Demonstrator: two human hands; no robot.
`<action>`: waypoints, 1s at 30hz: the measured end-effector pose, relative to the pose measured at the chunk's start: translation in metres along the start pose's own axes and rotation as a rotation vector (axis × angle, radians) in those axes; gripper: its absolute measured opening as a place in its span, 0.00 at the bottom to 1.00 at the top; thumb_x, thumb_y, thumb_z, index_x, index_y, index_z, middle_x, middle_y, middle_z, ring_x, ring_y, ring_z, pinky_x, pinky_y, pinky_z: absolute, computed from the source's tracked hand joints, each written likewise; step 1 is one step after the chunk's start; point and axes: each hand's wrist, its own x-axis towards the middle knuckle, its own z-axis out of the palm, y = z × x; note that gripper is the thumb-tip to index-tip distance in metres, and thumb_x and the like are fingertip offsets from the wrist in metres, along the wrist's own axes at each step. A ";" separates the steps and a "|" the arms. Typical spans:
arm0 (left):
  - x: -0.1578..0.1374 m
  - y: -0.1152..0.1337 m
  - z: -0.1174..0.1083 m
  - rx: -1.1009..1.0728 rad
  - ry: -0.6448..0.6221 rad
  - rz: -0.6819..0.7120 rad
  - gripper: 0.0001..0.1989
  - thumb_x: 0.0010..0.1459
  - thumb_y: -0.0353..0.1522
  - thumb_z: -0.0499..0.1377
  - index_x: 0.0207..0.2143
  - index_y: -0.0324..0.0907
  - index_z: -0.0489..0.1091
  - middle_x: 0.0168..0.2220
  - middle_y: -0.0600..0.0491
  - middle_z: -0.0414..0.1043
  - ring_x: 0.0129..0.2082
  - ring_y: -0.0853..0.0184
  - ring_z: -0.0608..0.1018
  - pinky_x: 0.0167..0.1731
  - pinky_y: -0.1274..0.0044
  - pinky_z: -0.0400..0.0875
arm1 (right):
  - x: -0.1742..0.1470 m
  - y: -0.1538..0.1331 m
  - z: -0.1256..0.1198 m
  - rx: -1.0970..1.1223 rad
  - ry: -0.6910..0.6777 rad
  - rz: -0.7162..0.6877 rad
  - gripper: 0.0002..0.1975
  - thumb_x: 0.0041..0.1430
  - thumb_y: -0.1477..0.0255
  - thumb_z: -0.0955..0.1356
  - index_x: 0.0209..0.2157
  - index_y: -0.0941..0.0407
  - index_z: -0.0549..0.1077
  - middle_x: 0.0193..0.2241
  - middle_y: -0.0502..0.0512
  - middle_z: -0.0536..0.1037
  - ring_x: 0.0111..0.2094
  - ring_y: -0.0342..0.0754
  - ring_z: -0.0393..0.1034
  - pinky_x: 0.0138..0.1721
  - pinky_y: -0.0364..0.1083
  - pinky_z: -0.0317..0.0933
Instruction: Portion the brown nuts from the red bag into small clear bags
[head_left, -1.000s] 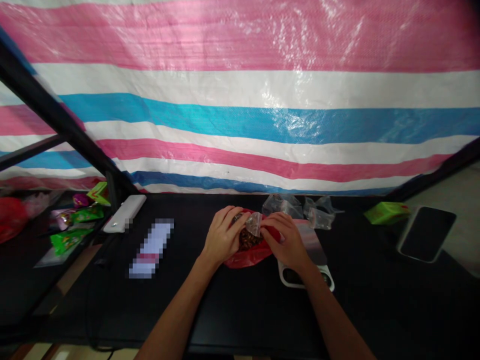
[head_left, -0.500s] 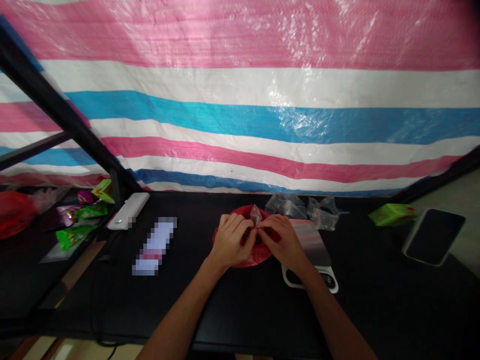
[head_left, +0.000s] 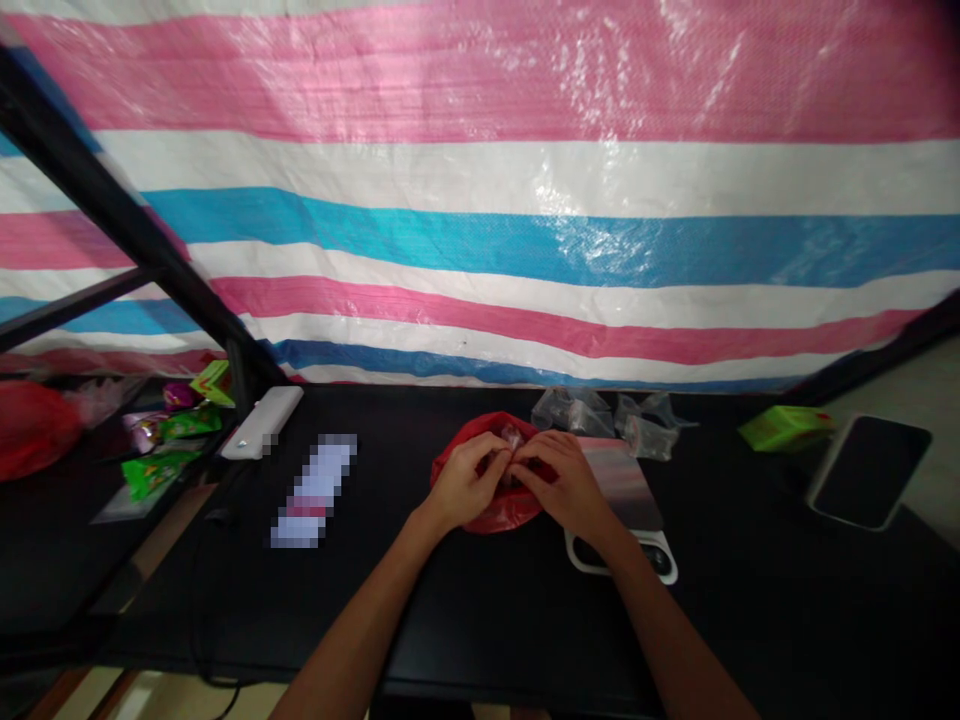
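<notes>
A red plastic bag (head_left: 501, 516) lies opened on the black table, dark contents partly showing inside. Over its mouth, my left hand (head_left: 466, 482) pinches a small clear plastic bag (head_left: 512, 436) between thumb and fingers. From the other side, my right hand (head_left: 561, 478) pinches the same clear bag, the fingertips of both hands almost touching. What the small bag holds is too small to make out. Beside my right hand, partly under that forearm, is a white kitchen scale (head_left: 621, 492) with a metal plate.
Several small knotted clear bags (head_left: 649, 435) sit behind the scale. To the right are a green box (head_left: 786, 428) and a phone (head_left: 870, 472) propped up. A white oblong device (head_left: 262, 422), green snack packets (head_left: 159, 472) and another red bag (head_left: 34, 428) are leftward. A striped sheet (head_left: 480, 240) hangs behind.
My left hand has turned slightly and its fingers have drawn in around the small clear bag, uncovering more of the red bag's left rim. My right hand has barely moved.
</notes>
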 end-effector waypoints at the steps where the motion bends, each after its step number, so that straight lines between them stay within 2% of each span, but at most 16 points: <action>1: 0.000 0.000 -0.001 0.001 -0.007 0.009 0.11 0.70 0.34 0.53 0.35 0.43 0.73 0.33 0.52 0.76 0.33 0.67 0.76 0.38 0.74 0.71 | 0.000 0.000 0.000 0.002 0.005 0.007 0.05 0.63 0.70 0.73 0.32 0.51 0.76 0.33 0.50 0.81 0.40 0.51 0.73 0.50 0.54 0.59; 4: 0.001 0.002 -0.003 0.021 -0.044 0.034 0.11 0.70 0.33 0.53 0.35 0.43 0.73 0.33 0.52 0.76 0.34 0.66 0.77 0.39 0.73 0.72 | 0.000 -0.002 0.000 -0.010 0.023 0.015 0.05 0.63 0.71 0.73 0.31 0.52 0.75 0.32 0.50 0.81 0.39 0.51 0.74 0.49 0.54 0.60; 8: 0.000 0.002 -0.002 0.124 -0.056 0.073 0.10 0.68 0.31 0.54 0.34 0.43 0.71 0.32 0.52 0.76 0.33 0.66 0.77 0.39 0.73 0.71 | 0.001 -0.006 -0.001 -0.030 0.040 -0.008 0.05 0.61 0.76 0.70 0.32 0.52 0.74 0.33 0.50 0.81 0.39 0.51 0.74 0.48 0.54 0.60; 13: -0.002 0.000 -0.001 0.319 0.006 0.209 0.07 0.60 0.25 0.56 0.29 0.43 0.66 0.27 0.55 0.67 0.27 0.69 0.70 0.29 0.77 0.66 | -0.001 -0.007 -0.003 -0.111 0.088 -0.055 0.08 0.56 0.78 0.68 0.27 0.52 0.68 0.27 0.48 0.76 0.35 0.49 0.70 0.47 0.53 0.57; 16: -0.003 0.001 -0.005 0.429 0.050 0.248 0.08 0.60 0.24 0.55 0.28 0.43 0.65 0.27 0.56 0.65 0.25 0.71 0.68 0.25 0.79 0.63 | -0.002 -0.006 -0.005 -0.165 0.135 -0.045 0.08 0.59 0.76 0.68 0.27 0.52 0.68 0.28 0.49 0.77 0.35 0.50 0.71 0.48 0.55 0.56; 18: -0.004 0.001 -0.008 0.480 0.080 0.261 0.08 0.61 0.25 0.55 0.29 0.43 0.66 0.27 0.56 0.66 0.25 0.71 0.69 0.25 0.80 0.64 | -0.003 -0.005 -0.006 -0.162 0.123 -0.021 0.03 0.63 0.73 0.68 0.33 0.51 0.72 0.32 0.50 0.80 0.38 0.51 0.73 0.52 0.56 0.55; 19: -0.004 0.001 -0.008 0.499 0.099 0.270 0.08 0.62 0.25 0.54 0.30 0.43 0.67 0.28 0.55 0.66 0.25 0.71 0.70 0.25 0.80 0.65 | -0.003 -0.004 -0.006 -0.147 0.104 -0.006 0.03 0.65 0.72 0.67 0.39 0.51 0.74 0.34 0.50 0.82 0.40 0.52 0.74 0.54 0.57 0.53; 21: -0.005 -0.001 -0.008 0.524 0.124 0.299 0.08 0.62 0.25 0.54 0.30 0.43 0.68 0.29 0.54 0.68 0.27 0.70 0.72 0.26 0.80 0.68 | -0.004 -0.003 -0.006 -0.113 0.052 0.020 0.14 0.68 0.68 0.65 0.55 0.50 0.71 0.38 0.51 0.83 0.45 0.53 0.76 0.57 0.58 0.51; 23: -0.006 -0.002 -0.007 0.532 0.112 0.338 0.08 0.60 0.25 0.54 0.30 0.43 0.68 0.31 0.52 0.70 0.29 0.69 0.75 0.28 0.78 0.71 | -0.005 -0.002 -0.007 -0.096 0.007 0.026 0.22 0.72 0.67 0.62 0.65 0.49 0.63 0.42 0.52 0.84 0.48 0.53 0.75 0.58 0.58 0.50; 25: -0.007 -0.002 -0.006 0.514 0.065 0.363 0.08 0.59 0.24 0.54 0.31 0.43 0.69 0.34 0.49 0.72 0.33 0.66 0.77 0.31 0.76 0.73 | -0.006 -0.001 -0.007 -0.103 -0.007 0.026 0.24 0.74 0.67 0.59 0.68 0.48 0.59 0.49 0.55 0.82 0.52 0.53 0.74 0.59 0.59 0.49; 28: -0.007 0.003 -0.008 0.426 -0.042 0.357 0.07 0.57 0.23 0.54 0.32 0.43 0.68 0.37 0.47 0.72 0.39 0.63 0.78 0.37 0.73 0.76 | -0.006 0.001 -0.007 -0.132 0.004 0.027 0.21 0.74 0.66 0.60 0.66 0.46 0.63 0.58 0.55 0.77 0.57 0.53 0.71 0.59 0.59 0.48; 30: -0.006 0.008 -0.011 0.342 -0.099 0.314 0.07 0.58 0.23 0.54 0.33 0.44 0.67 0.39 0.47 0.72 0.43 0.61 0.77 0.42 0.71 0.76 | -0.006 0.002 -0.007 -0.156 0.033 0.010 0.20 0.74 0.67 0.61 0.64 0.45 0.65 0.59 0.54 0.77 0.58 0.54 0.70 0.58 0.59 0.47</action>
